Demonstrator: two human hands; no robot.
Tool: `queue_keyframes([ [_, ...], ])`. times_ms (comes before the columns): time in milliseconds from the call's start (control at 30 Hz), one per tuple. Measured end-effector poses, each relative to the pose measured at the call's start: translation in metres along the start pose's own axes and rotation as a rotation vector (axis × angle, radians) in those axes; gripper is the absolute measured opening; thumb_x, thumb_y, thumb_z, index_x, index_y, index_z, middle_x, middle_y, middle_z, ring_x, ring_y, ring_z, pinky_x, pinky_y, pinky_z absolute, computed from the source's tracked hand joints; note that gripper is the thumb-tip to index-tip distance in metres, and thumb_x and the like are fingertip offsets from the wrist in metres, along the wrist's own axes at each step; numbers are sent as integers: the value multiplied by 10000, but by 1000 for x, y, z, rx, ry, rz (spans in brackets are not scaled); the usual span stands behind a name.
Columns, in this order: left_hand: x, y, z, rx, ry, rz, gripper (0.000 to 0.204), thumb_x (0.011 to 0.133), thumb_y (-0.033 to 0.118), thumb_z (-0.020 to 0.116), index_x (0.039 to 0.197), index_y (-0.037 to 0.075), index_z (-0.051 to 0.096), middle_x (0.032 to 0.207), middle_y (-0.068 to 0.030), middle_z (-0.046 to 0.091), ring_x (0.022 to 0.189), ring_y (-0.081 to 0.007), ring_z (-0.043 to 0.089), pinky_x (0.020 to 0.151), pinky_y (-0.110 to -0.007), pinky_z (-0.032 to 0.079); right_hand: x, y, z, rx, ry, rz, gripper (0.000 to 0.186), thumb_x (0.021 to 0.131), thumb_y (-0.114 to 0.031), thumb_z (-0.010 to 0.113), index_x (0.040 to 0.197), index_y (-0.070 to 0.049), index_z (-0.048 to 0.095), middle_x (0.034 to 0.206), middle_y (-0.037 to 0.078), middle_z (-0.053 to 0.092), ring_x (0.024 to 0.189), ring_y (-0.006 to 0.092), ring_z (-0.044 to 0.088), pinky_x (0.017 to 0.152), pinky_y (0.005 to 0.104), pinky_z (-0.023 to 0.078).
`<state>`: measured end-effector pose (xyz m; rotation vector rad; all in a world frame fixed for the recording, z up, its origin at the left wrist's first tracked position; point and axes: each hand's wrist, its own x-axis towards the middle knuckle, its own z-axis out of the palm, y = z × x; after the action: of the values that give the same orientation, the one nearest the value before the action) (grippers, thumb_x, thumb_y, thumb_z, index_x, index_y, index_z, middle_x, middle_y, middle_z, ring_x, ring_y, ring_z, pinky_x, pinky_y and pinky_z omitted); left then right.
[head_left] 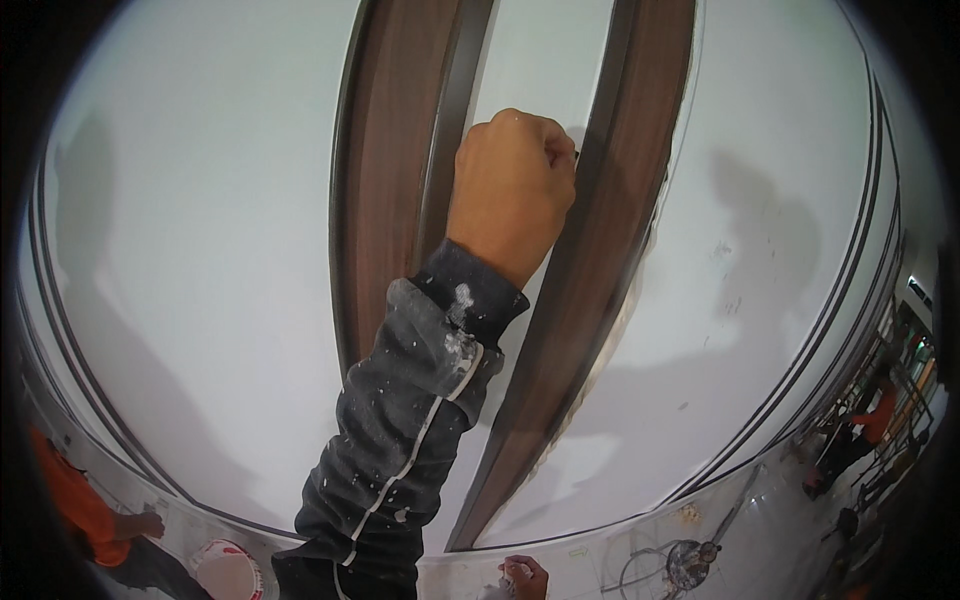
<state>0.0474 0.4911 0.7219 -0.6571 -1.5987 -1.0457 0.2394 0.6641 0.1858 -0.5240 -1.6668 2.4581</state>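
Note:
My left hand (512, 195) is raised in a closed fist before a white wall. Its sleeve is dark and spattered with white. The fist is nearest the right-hand brown wood-look strip (612, 215), over the narrow white panel (540, 55) between two such strips. A small dark edge peeks out by the curled fingers; what they hold is hidden. The left brown strip (385, 190) stands behind the forearm. Low at the bottom edge, my right hand (532, 575) is closed, with something whitish at its fingers that I cannot make out.
A ragged white edge (625, 315) runs down beside the right strip. Below are a white bucket (225, 572) with a red-marked rim and a round object with a cable (690, 562). A person in orange (85, 510) stands lower left, another (875, 415) at right.

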Motion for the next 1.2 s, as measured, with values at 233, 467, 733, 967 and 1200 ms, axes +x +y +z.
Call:
queue_keyframes([
  [233, -13, 0, 3, -12, -18, -23, 157, 808, 81, 701, 900, -39, 744, 791, -171, 721, 680, -257, 689, 687, -333, 537, -6, -7, 0, -16, -15, 19, 253, 922, -267, 715, 1092, -87, 659, 892, 44, 678, 618, 75, 550, 510, 209, 451],
  [467, -28, -5, 2, -10, -22, -18, 149, 820, 73, 686, 905, -34, 745, 793, -174, 721, 707, -288, 694, 724, -351, 537, -13, -8, 1, -50, -19, -20, 258, 921, -277, 710, 1104, -102, 664, 916, 46, 683, 659, 79, 567, 537, 219, 476],
  [733, -40, -13, 4, -21, 27, -8, 165, 839, 88, 728, 980, 10, 760, 799, -120, 736, 618, -198, 644, 640, -316, 507, -21, -12, -1, -64, -2, 41, 248, 917, -247, 704, 1107, -91, 670, 897, 57, 694, 622, 94, 569, 532, 227, 474],
  [967, -73, 9, -9, -171, 122, -196, 367, 843, 93, 780, 1196, 50, 688, 841, -54, 736, 509, -36, 449, 466, -207, 415, -13, 0, -16, -23, 47, -50, 227, 918, -227, 702, 1072, -64, 669, 866, 67, 694, 617, 97, 577, 524, 233, 477],
  [1200, -99, 26, -29, -559, 122, -436, 332, 879, 91, 753, 1166, -36, 644, 886, -65, 735, 566, -20, 508, 478, -190, 459, -28, -30, -4, -38, 72, 105, 213, 956, -153, 643, 1086, 13, 676, 919, 75, 714, 851, 130, 657, 812, 260, 529],
])
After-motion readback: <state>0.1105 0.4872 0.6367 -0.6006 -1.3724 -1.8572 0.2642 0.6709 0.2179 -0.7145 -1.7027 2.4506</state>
